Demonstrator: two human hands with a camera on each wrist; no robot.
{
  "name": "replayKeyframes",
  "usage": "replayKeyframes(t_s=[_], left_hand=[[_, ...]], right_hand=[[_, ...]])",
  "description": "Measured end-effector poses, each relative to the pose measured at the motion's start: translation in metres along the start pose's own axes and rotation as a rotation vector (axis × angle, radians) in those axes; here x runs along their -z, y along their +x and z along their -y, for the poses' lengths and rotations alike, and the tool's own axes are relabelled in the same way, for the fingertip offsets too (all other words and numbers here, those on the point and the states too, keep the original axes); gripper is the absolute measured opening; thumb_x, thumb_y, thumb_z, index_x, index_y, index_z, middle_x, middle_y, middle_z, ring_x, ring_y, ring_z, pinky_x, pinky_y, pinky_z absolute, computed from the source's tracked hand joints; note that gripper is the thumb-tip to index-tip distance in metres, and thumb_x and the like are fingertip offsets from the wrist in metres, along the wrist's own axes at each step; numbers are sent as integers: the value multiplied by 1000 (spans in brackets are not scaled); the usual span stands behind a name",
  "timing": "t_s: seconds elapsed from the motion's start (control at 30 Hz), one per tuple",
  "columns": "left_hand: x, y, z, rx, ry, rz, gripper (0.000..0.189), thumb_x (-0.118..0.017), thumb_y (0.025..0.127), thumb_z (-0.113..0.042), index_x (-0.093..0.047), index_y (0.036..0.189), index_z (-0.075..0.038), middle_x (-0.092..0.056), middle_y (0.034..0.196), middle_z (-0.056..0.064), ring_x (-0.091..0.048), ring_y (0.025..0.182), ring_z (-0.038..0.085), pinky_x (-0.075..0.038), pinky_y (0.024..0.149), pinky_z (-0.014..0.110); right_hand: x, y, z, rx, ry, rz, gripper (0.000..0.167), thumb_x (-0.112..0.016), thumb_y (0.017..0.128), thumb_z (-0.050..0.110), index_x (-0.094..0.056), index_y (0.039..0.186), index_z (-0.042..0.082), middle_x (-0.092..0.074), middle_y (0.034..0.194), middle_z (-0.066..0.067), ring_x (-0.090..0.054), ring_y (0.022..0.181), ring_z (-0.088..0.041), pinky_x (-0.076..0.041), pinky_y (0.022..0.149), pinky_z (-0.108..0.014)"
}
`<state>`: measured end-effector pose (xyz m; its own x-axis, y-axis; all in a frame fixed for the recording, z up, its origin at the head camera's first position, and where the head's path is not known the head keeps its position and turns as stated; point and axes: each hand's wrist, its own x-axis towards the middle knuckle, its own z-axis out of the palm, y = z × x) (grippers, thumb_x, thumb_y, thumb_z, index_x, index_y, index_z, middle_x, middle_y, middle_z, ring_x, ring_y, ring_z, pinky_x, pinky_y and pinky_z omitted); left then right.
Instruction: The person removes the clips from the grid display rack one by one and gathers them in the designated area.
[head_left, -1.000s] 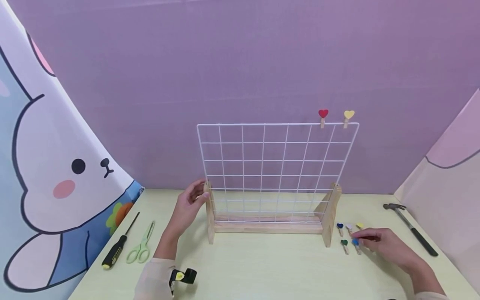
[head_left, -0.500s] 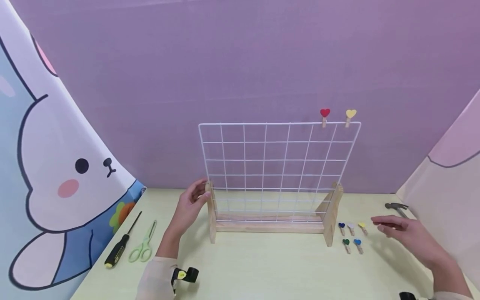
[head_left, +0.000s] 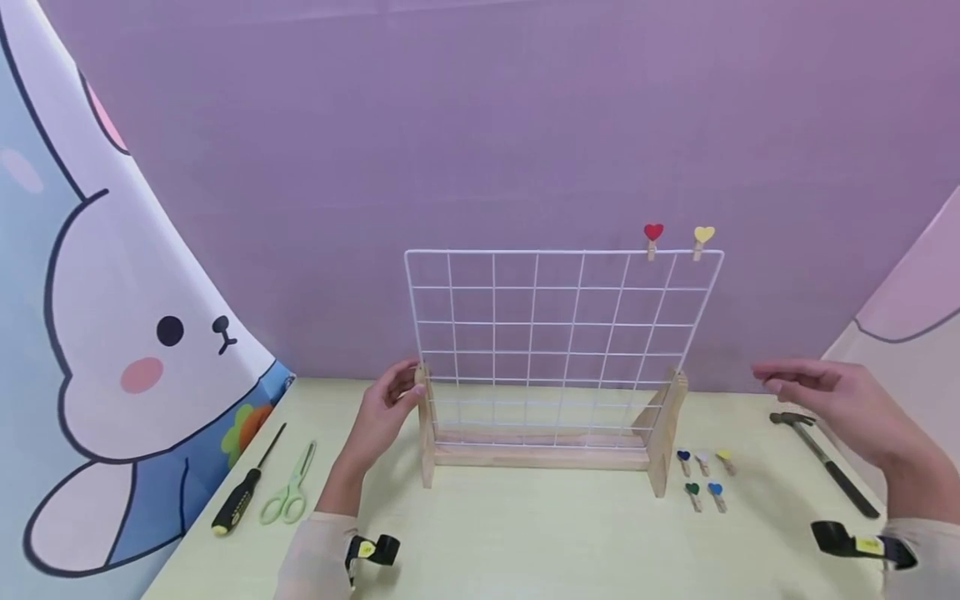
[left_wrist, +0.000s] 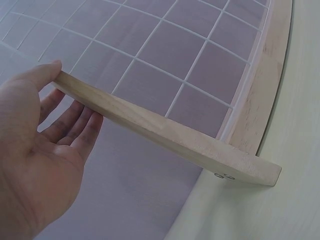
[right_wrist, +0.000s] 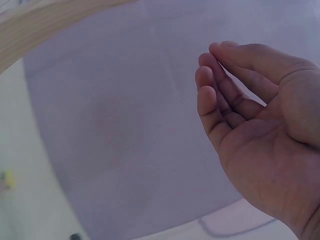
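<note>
My left hand [head_left: 382,408] grips the top of the left wooden upright of a stand [head_left: 427,433], thumb on one side and fingers on the other. In the left wrist view, the hand [left_wrist: 55,145] pinches the end of that upright [left_wrist: 165,127]. The stand bears a white wire grid [head_left: 551,333]. A red heart clothespin [head_left: 653,234] and a yellow heart clothespin [head_left: 703,237] sit on its top wire, toward the right. My right hand [head_left: 847,404] hovers beyond the stand's right side, fingers loosely bent; in the right wrist view the hand [right_wrist: 265,130] holds nothing.
Several small heart clothespins lie right of the stand, among them a green one [head_left: 692,490] and a blue one [head_left: 716,491]. A hammer [head_left: 828,467] lies at the right edge. On the left are a screwdriver [head_left: 243,492] and green scissors [head_left: 287,497]. A purple backdrop [head_left: 480,125] hangs behind.
My right hand has left the loose clothespins, moving right and upward with nothing in it. My left hand keeps its grip on the upright. The view has shifted slightly.
</note>
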<state>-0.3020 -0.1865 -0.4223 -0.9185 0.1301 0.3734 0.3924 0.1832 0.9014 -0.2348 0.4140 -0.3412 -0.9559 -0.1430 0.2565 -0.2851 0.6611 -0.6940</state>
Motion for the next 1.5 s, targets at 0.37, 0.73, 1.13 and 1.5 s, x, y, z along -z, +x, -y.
replayKeyframes(t_s=[0.37, 0.73, 1.13, 1.5], left_hand=[[-2, 1, 1, 5, 5, 2, 48, -66, 102, -17, -51, 148, -8, -63, 137, 20, -62, 116, 8, -54, 96, 15], [0, -3, 3, -19, 0, 1, 49, -65, 103, -16, -51, 148, -5, -63, 136, 23, -62, 113, 4, -53, 96, 13], [2, -2, 3, -17, -8, -4, 48, -66, 102, -15, -52, 147, -7, -63, 135, 23, -62, 113, 6, -54, 96, 14], [-2, 1, 2, -15, -15, -4, 48, -67, 101, -15, -53, 147, -8, -63, 136, 22, -62, 114, 7, -54, 96, 14]], right_hand=[[26, 27, 46, -2, 14, -89, 37, -65, 103, 22, -65, 137, 8, -68, 118, 37, -59, 108, 18, -35, 90, 1], [39, 58, 99, 47, 78, -146, 38, -69, 101, 23, -67, 136, 9, -73, 113, 30, -61, 108, 15, -37, 88, -2], [42, 79, 136, 87, 117, -137, 39, -69, 100, 25, -68, 135, 8, -74, 115, 24, -64, 108, 8, -39, 90, -3], [44, 93, 162, 107, 208, -114, 40, -71, 99, 20, -67, 136, 6, -76, 117, 16, -65, 112, 3, -39, 100, -5]])
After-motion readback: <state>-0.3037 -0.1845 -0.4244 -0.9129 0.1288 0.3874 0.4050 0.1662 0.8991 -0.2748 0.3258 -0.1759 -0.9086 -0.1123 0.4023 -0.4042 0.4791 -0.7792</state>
